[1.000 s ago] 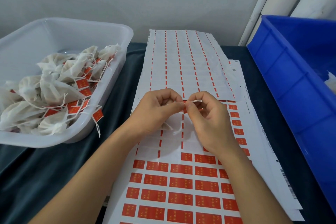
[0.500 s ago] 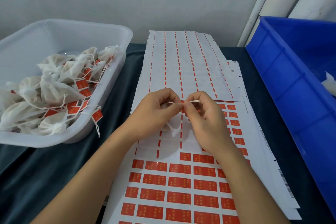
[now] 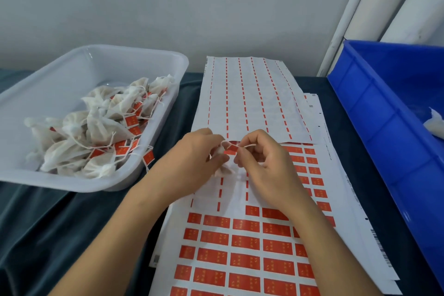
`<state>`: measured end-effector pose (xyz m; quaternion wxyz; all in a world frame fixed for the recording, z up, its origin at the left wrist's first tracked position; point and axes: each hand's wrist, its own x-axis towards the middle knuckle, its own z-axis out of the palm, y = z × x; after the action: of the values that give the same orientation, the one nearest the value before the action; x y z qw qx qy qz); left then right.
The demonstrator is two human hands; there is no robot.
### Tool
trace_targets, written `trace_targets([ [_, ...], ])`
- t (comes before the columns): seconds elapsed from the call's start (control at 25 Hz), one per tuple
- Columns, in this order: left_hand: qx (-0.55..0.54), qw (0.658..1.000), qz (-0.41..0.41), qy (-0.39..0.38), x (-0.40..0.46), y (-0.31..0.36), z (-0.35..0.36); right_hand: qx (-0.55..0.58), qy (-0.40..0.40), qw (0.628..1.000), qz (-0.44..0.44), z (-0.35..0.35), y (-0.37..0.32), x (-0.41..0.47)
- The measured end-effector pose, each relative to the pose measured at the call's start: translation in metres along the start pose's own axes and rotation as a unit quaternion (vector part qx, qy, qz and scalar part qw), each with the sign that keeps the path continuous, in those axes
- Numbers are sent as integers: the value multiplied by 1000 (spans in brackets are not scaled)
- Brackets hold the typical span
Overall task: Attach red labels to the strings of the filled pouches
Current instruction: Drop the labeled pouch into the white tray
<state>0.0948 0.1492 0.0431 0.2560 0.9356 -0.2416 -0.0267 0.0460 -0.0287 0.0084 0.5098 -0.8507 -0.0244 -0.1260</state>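
The hands (image 3: 230,161) have parted slightly (white string (image 3: 225,143) now looped between).

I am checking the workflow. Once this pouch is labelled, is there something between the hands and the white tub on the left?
Nothing visible blocks it. Both hands, left hand and right hand, hold the pouch by its string over the label sheet; only bare dark cloth separates them from the white tub.
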Motion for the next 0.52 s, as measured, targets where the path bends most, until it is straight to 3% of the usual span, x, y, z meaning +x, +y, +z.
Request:
trace_targets([
  [0.28,22,983,79,162,-23,8,-74,-32,-95,990,-101,4,-68,18],
  [0.52,126,956,67,258,-14,-24,-123,16,-140,981,-130,50,-126,63],
])
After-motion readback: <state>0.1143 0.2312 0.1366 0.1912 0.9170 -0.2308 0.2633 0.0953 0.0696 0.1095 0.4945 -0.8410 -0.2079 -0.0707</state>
